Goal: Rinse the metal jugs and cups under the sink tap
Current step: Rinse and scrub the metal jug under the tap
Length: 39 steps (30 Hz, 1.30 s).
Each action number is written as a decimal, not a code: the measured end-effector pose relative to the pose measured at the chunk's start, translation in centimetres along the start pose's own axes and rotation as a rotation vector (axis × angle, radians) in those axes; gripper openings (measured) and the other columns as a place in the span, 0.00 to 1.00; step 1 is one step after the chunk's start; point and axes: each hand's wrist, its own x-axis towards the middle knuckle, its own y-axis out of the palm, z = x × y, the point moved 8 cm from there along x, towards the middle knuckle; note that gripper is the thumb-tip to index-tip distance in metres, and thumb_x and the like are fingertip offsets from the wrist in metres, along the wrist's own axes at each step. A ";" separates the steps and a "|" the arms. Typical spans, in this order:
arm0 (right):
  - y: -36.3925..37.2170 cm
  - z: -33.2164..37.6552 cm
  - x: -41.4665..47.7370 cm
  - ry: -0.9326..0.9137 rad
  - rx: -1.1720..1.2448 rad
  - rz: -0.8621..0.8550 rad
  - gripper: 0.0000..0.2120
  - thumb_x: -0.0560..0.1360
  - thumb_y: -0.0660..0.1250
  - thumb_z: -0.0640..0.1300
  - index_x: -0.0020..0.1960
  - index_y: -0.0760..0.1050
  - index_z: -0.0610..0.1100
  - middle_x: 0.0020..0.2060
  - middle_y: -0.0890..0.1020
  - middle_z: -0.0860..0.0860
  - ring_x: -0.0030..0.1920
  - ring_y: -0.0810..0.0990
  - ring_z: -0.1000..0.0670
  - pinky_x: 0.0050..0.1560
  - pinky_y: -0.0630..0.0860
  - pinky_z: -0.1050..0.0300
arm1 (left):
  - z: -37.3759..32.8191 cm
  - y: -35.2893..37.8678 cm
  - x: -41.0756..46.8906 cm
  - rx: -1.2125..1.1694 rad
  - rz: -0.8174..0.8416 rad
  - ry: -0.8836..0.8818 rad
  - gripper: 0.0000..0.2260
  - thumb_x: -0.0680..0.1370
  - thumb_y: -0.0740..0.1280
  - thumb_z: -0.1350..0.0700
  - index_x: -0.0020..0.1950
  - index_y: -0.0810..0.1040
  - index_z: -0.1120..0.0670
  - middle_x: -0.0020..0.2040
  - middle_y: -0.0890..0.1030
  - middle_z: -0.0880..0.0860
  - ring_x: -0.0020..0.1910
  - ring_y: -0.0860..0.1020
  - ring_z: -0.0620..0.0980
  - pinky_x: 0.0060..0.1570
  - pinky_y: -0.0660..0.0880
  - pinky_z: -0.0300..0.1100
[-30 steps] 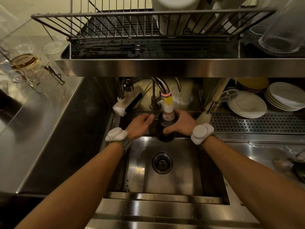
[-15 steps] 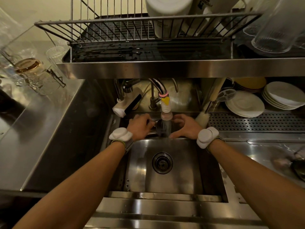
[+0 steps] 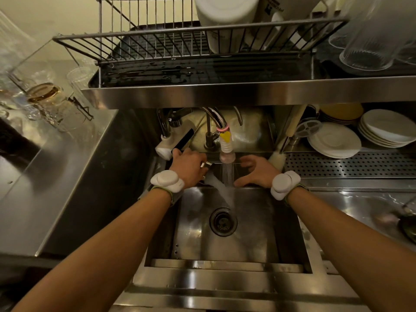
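Water runs from the tap (image 3: 227, 152), which has a white ribbed nozzle and a yellow tag, down into the steel sink (image 3: 252, 235). My left hand (image 3: 188, 168) is just left of the stream and grips a small metal cup (image 3: 206, 165). Only the cup's shiny rim shows past my fingers, and water spills from it toward the drain (image 3: 222, 221). My right hand (image 3: 256, 172) hovers right of the stream with its fingers spread, holding nothing. No metal jug is in sight.
A steel shelf (image 3: 247, 93) with a wire dish rack (image 3: 180, 41) overhangs the tap close above my hands. White plates (image 3: 333, 143) and a perforated drainboard (image 3: 349, 164) lie to the right, glasses (image 3: 45, 95) to the left. A second white tap (image 3: 173, 140) sits beside my left hand.
The dark cup that both hands held under the nozzle has gone to the left hand and moved out of the stream. The right hand has let go and opened.
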 end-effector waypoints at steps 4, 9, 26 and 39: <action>-0.2 0.1 -0.2 -0.006 -0.002 -0.016 0.44 0.60 0.81 0.43 0.71 0.65 0.43 0.65 0.74 0.45 0.64 0.74 0.47 0.61 0.70 0.57 | -0.2 -0.5 -0.1 -0.013 0.003 0.003 0.08 0.77 0.63 0.50 0.50 0.78 0.52 0.52 0.80 0.53 0.58 0.72 0.55 0.59 0.60 0.52; -0.1 0.2 -0.5 -0.007 -0.003 0.006 0.45 0.60 0.81 0.44 0.72 0.64 0.43 0.67 0.73 0.45 0.65 0.73 0.45 0.62 0.71 0.55 | 1.7 0.3 0.1 -0.350 0.055 -0.200 0.08 0.78 0.63 0.50 0.50 0.78 0.53 0.52 0.80 0.54 0.55 0.76 0.55 0.58 0.70 0.49; 1.2 1.7 -0.1 -0.103 0.079 -0.177 0.39 0.59 0.81 0.42 0.66 0.68 0.45 0.60 0.77 0.50 0.59 0.75 0.49 0.57 0.70 0.60 | 3.1 4.4 -0.6 -1.000 0.167 -0.429 0.15 0.81 0.59 0.48 0.51 0.80 0.57 0.44 0.79 0.52 0.44 0.76 0.47 0.49 0.70 0.44; -0.1 4.2 -0.3 -0.132 -0.025 -0.156 0.39 0.59 0.81 0.43 0.67 0.69 0.45 0.59 0.77 0.50 0.60 0.75 0.49 0.56 0.68 0.61 | 4.8 3.3 -0.9 -0.844 0.123 -0.389 0.13 0.81 0.58 0.50 0.43 0.78 0.53 0.44 0.79 0.54 0.45 0.76 0.51 0.54 0.73 0.49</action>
